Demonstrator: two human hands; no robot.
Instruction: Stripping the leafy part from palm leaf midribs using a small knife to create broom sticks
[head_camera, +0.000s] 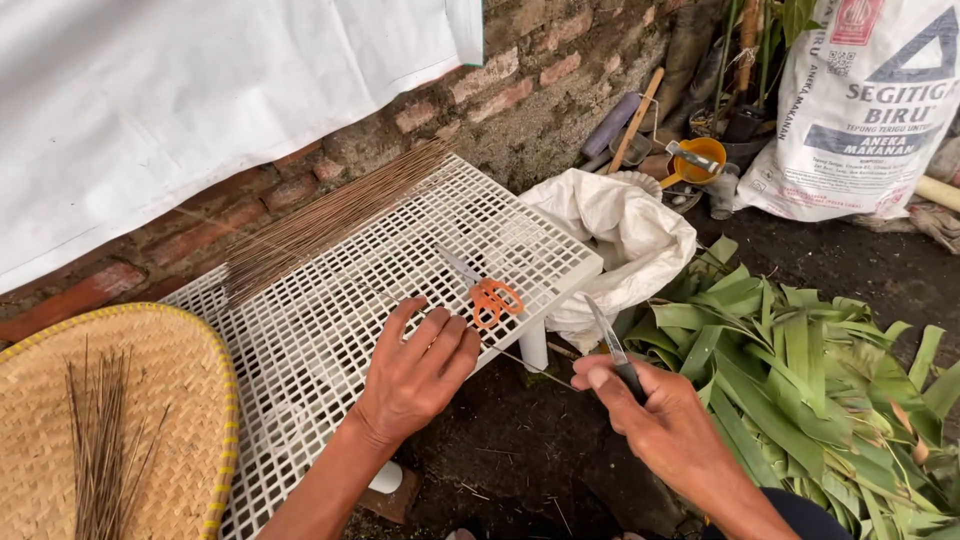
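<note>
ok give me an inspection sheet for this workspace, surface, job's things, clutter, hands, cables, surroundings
surface: white plastic grid table standing on dark soil against a brick wall
job's things: thin stick stretched between the hands; bundle of sticks on the grid; orange-handled scissors on the grid; more sticks in the woven tray
clutter: crumpled white bag; pile of green leaves
hands: left hand rests on the grid's edge, pinching the stick; right hand grips a small knife, blade up
cables: nothing seen
surroundings: printed sack, orange funnel, white sheet on the wall
</note>
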